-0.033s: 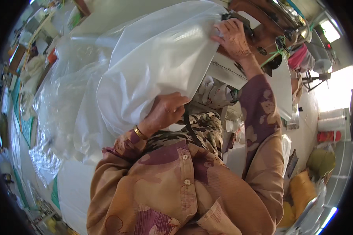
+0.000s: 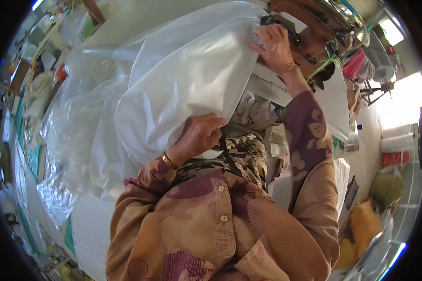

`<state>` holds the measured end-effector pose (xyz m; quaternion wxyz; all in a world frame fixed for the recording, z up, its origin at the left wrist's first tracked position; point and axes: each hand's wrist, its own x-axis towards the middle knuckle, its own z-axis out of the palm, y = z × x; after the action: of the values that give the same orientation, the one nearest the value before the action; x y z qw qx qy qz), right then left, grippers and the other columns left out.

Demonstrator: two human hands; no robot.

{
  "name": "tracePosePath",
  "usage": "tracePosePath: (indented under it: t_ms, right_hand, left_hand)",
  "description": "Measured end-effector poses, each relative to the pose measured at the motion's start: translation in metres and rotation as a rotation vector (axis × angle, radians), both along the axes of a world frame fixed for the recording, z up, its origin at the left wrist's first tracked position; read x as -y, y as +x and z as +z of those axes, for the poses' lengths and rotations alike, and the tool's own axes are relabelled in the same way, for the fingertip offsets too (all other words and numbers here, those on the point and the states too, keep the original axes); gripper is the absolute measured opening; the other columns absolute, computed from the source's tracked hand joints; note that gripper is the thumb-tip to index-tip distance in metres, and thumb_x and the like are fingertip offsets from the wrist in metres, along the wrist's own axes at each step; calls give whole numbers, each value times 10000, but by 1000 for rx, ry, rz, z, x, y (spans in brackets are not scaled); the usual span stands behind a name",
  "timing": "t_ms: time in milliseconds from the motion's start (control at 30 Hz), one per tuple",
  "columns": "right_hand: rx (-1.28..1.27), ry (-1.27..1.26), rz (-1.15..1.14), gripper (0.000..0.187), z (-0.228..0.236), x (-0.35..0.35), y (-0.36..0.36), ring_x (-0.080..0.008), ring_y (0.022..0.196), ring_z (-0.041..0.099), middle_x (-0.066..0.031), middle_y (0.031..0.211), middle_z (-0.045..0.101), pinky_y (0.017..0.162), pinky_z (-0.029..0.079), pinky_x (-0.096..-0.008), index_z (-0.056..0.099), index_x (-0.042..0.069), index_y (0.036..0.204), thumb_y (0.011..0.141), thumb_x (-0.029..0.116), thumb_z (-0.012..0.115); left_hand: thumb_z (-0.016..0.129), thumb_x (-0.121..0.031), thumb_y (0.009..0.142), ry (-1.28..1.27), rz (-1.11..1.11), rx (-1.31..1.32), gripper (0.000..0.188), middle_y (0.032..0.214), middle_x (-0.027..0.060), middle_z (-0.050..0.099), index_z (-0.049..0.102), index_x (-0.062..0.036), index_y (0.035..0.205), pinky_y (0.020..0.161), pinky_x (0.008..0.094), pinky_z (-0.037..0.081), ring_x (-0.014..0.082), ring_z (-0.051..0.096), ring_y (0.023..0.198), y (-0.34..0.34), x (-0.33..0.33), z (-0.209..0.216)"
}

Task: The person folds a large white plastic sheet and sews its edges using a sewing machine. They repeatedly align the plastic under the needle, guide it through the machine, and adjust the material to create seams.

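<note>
Far left: a loose heap of clear plastic film (image 2: 79,117) is spread, with a crinkled silvery sheet (image 2: 56,199) seen at its lower edge.
White plastic sheet: the milky sheet (image 2: 178,79) is draped across the middle, in front of the body, its folds gathered toward the lower hand and its upper right corner set close beside the brown machine.
Left hand: the left hand (image 2: 200,133) is laid at the sheet's lower edge, above the lap; its fingers are curled and pressed together, but their tips are hidden, so whether plastic is pinched cannot be told.
Left wrist: a gold-coloured bracelet (image 2: 168,160) is worn.
Lap: camouflage trousers (image 2: 246,152) are seen below the sheet.
Right hand: the right hand (image 2: 275,47) is raised to the upper right edge, where the sheet is pinched between thumb and bent fingers.
Ruled strip: a pale strip with scale marks (image 2: 269,83) is partly covered by the right forearm.
Brown machine: a brown machine (image 2: 309,42) is placed just beyond the right hand, with green string (image 2: 324,70) tied near it.
Far right: white rolls (image 2: 397,143) are stacked above a red bundle (image 2: 394,158).
</note>
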<state>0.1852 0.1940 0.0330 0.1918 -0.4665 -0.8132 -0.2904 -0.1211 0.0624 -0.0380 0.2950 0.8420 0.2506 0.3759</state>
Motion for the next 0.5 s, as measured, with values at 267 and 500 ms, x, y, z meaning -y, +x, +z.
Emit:
tracePosePath:
  t_ms: [267,500]
  right_hand:
    - [-383,63,-14,490,-50,21,-20,-250,1365,429,-56,1354,565,1176,133,-542,598,87,1207,870,433,681]
    - [-464,64,2,453,-49,28,-17,-244,1367,437,-49,1358,576,1177,113,-543,625,68,1178,918,439,615]
  left_hand:
    - [610,29,720,165,-31,-67,253,804,146,616,658,6,967,586,411,509,337,619,659,26,-20,-4]
    - [590,11,735,240,-19,-137,93,706,136,533,610,-5,825,557,430,476,345,565,604,63,-71,18]
